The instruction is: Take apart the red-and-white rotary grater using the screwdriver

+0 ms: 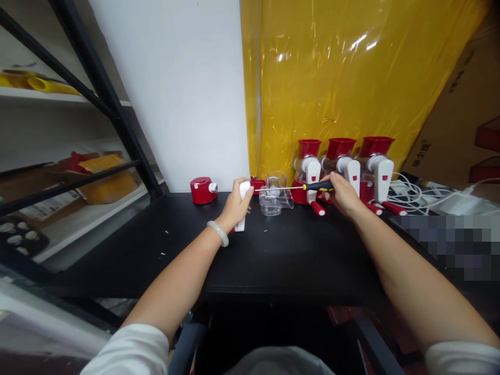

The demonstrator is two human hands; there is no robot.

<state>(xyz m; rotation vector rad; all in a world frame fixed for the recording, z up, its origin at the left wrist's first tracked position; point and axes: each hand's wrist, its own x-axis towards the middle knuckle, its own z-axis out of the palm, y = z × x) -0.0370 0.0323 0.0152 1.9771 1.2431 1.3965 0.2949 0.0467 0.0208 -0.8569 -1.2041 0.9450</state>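
My left hand (233, 205) is wrapped round a white crank arm (239, 226), part of which is covered by my fingers. In my right hand (340, 194) is a screwdriver (318, 186) with a black and yellow handle. Its long shaft points left, and the tip reaches the crank arm or close to it; the exact contact is too small to tell. Just beyond the shaft stands a clear plastic grater housing (270, 209), with a red part (257, 186) behind it. Left of my left hand sits a red round base (203, 191) with a white knob.
Three red and white rotary graters (312, 172) stand in a row at the back right. White cables (416, 195) lie past them. A black shelf frame (105, 104) rises on the left. White scraps lie on the black table (265, 265), with a yellow-wrapped surface (332, 67) behind.
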